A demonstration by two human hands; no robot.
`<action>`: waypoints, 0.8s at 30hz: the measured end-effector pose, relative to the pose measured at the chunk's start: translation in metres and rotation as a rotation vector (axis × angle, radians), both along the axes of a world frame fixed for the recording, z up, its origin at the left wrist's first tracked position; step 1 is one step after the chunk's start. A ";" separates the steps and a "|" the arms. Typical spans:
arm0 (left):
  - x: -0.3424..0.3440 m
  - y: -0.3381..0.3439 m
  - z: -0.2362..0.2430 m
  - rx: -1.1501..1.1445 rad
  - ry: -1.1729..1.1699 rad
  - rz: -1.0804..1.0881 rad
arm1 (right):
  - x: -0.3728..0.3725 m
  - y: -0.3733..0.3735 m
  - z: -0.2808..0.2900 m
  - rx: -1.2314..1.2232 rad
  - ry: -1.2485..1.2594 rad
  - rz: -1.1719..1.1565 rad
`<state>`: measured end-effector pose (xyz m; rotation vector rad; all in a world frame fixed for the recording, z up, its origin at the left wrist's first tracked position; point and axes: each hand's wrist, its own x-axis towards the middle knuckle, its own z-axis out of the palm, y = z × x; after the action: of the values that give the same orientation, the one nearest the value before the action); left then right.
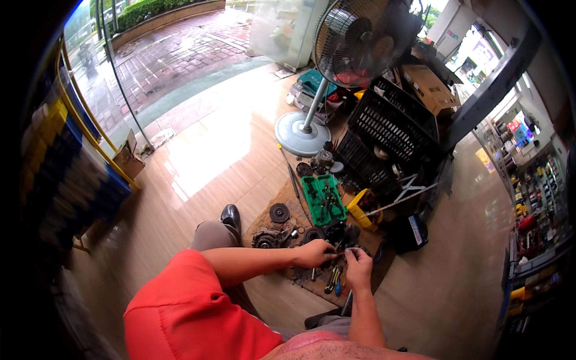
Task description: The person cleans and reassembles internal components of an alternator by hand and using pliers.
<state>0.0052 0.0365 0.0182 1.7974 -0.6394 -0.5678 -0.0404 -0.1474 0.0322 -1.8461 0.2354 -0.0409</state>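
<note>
both hands meet low in the middle of the shot, over a brown mat [282, 198] spread on the wooden floor [210, 150]. left hand [315, 253] comes in from 9 o'clock, fingers curled down onto a small dark metal part [342, 251], and the right hand [359, 268] comes up from 6 o'clock with its fingers pinched on the same piece. it's too small and blurry to say what the part actually is, just that it sits between the two hands, right above the mat.

around them: screwdrivers with yellow and blue handles [333, 281] lie on the mat just at 6 o'clock of the hands. a dark round motor-looking lump [266, 239] sits at 9 o'clock, with a black disc [279, 212] just past it. green tool tray [324, 200] at 12 o'clock, a yellow tool [363, 208] at 1 o'clock. further up at 12 there's a pedestal fan [360, 36] on its round base, and a black plastic crate [390, 129] beside it.
</note>
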 end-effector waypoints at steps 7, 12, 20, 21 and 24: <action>0.002 0.020 0.026 -0.038 0.155 -0.061 | 0.000 0.003 0.013 0.191 0.033 -0.034; 0.008 0.016 0.018 0.011 0.100 -0.002 | 0.010 0.012 0.023 0.143 0.003 -0.022; 0.009 0.008 0.009 0.099 -0.063 0.025 | 0.006 0.006 0.022 -0.164 -0.136 0.044; 0.009 0.008 0.008 0.108 -0.086 0.036 | 0.006 0.011 0.027 -0.225 -0.184 0.050; 0.005 0.005 0.007 0.116 -0.127 0.063 | 0.005 0.012 0.027 -0.326 -0.242 0.066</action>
<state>0.0107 0.0414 0.0248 1.9676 -0.6452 -0.4587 -0.0349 -0.1354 0.0594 -2.1497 -0.0030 -0.2685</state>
